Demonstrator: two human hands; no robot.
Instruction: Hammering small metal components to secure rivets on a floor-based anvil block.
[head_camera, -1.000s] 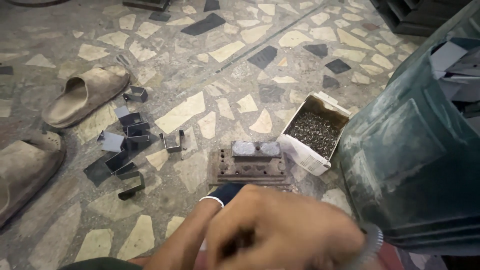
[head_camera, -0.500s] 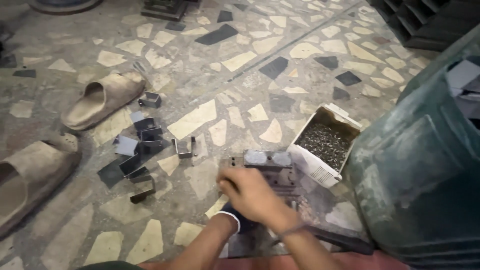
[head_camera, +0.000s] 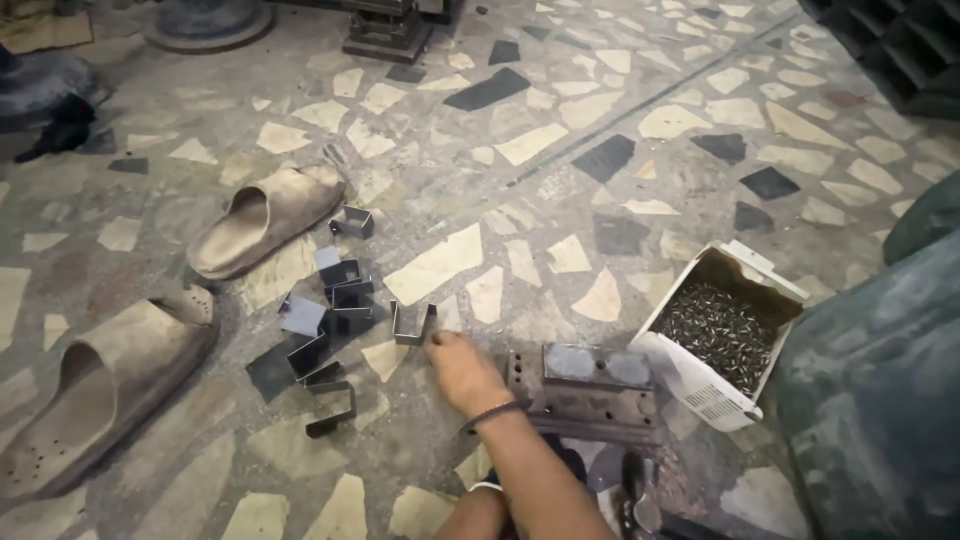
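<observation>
A white box (head_camera: 700, 385) with its flaps open sits on the floor (head_camera: 560, 130), right of the person's reach. It is filled with small dark metal pins or screws (head_camera: 722, 330), too fine to tell apart.

Half a second ago the right hand (head_camera: 462, 372) lay over the plate (head_camera: 590, 395); now it has moved left across the floor, and the plate with its two pale inserts is uncovered. The hand's fingertips are just beside a U-shaped bracket (head_camera: 412, 325), which stands open side up on the floor between the plate and the bracket pile (head_camera: 325, 320). The fingers are stretched out loosely, not closed on anything; whether they touch the bracket I cannot tell. The left hand (head_camera: 470, 512) shows only at the bottom edge, its fingers hidden. The view has also tilted upward, showing more floor.

The brackets are thin bent sheet metal, grey and sharp-cornered. The plate is a dark rectangular steel block with rows of holes. The floor is rough terrazzo with pale and black chips. Two tan rubber slides (head_camera: 262, 218) lie at left, dusty and worn.
</observation>
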